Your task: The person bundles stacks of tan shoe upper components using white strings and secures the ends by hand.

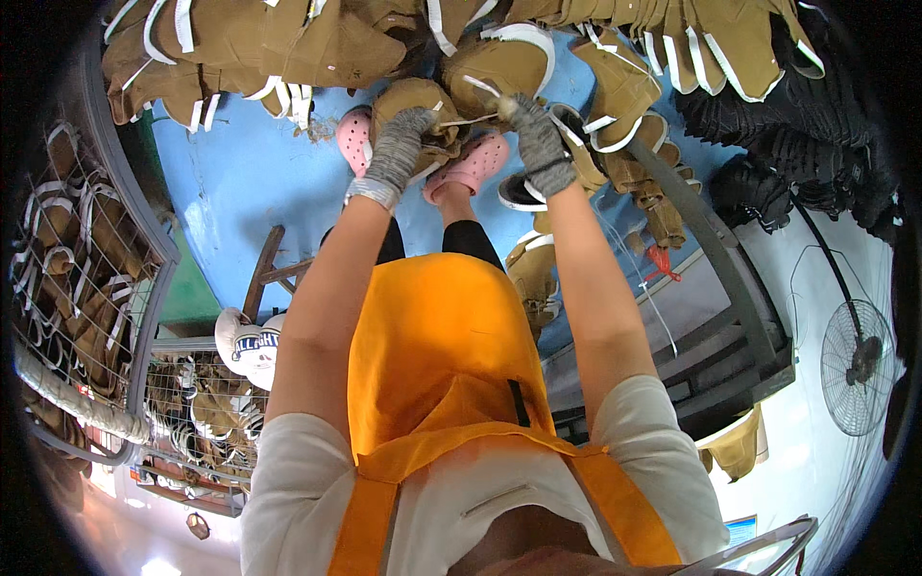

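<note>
Both my hands wear grey knitted gloves. My left hand (399, 152) is closed at the edge of a brown shoe upper (411, 99), above my pink clogs (477, 165). My right hand (540, 144) is closed in a pinch on a pale cord (473, 121), which runs taut across the gap between the two hands. The cord's end on the left side is partly hidden by the glove and the brown fabric. Another brown upper with a white rim (509, 67) lies just beyond my right fingertips.
Piles of brown uppers (336, 48) line the far side. Black uppers (788, 163) are heaped at the right, above a standing fan (858, 365). Wire-mesh carts (86, 278) of uppers stand left. A dark metal frame (706, 240) is beside my right arm.
</note>
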`<state>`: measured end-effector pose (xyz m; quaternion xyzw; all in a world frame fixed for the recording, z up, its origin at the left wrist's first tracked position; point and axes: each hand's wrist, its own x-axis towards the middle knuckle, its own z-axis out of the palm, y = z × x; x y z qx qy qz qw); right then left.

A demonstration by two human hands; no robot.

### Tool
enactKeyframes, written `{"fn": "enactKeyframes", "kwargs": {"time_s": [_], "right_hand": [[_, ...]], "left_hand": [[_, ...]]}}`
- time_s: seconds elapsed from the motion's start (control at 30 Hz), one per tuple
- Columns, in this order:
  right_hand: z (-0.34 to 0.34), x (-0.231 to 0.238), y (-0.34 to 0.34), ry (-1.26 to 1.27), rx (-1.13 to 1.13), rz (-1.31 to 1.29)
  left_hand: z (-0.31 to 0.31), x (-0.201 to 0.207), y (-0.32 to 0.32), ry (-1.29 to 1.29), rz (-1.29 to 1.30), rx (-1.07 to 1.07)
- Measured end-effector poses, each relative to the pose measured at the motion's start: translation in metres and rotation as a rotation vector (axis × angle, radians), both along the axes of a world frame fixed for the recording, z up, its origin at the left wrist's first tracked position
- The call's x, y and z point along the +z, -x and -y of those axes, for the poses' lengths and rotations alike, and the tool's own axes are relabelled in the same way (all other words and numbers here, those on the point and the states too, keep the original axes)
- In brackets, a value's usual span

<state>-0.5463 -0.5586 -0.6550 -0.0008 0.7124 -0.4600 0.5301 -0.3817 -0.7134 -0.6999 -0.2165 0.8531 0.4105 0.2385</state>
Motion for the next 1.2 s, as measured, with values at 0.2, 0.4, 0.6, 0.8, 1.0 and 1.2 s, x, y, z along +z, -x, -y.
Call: {"fn": "enactKeyframes", "kwargs": {"time_s": [0.2,0.4,0.6,0.8,1.0,1.2], "right_hand": [[0.015,0.014,-0.021,-0.203,0.529,-0.243],[0.032,0.025,-0.034,-0.442,0.464,-0.323],[-0.012,-0.039,-0.034,-0.19,0.325,-0.602],[0.003,0.005,-0.034,-0.022,-0.59,0.472],[0.009,0.017,-0.035,-0.044,-0.509,0.402],[0.002,0.007,-0.019,0.006,-0.601,0.114]], "left_hand": [[-0.029,0.045,0.039,0.007,-0.372,0.42],[-0.044,0.082,0.059,-0.042,-0.068,0.557],[-0.054,0.039,0.027,-0.367,-0.031,0.894],[-0.046,0.062,0.046,0.136,0.074,0.274],[-0.045,0.057,0.053,0.093,0.107,0.28],[-0.035,0.051,0.063,-0.009,0.275,0.279]]}}
